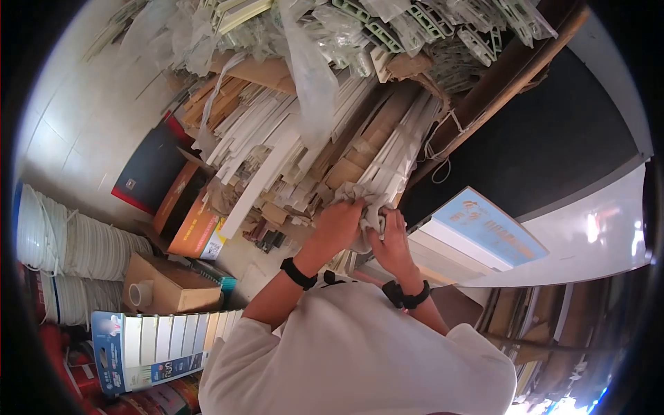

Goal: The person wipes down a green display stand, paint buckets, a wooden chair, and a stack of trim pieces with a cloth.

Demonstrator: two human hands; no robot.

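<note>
Both of my hands meet in front of a rack of long white strips [394, 155]. My left hand [339, 223] is closed on the left side of a crumpled grey cloth [357, 191]. Gripping the same cloth from the right, my right hand [392, 243] has its fingers curled into the folds. The cloth bunches between the hands and overlaps the near ends of the strips in this view. Each wrist wears a black band. Brown cardboard [353, 162] lies among the strips just left of the cloth.
Plastic-wrapped profiles [415, 28] fill the rack top, beside a wooden beam [515, 79]. A blue-faced panel [484, 228] leans at right. To the left are white coils [83, 232], a cardboard box [173, 280] with a tape roll, and a sample board [162, 339].
</note>
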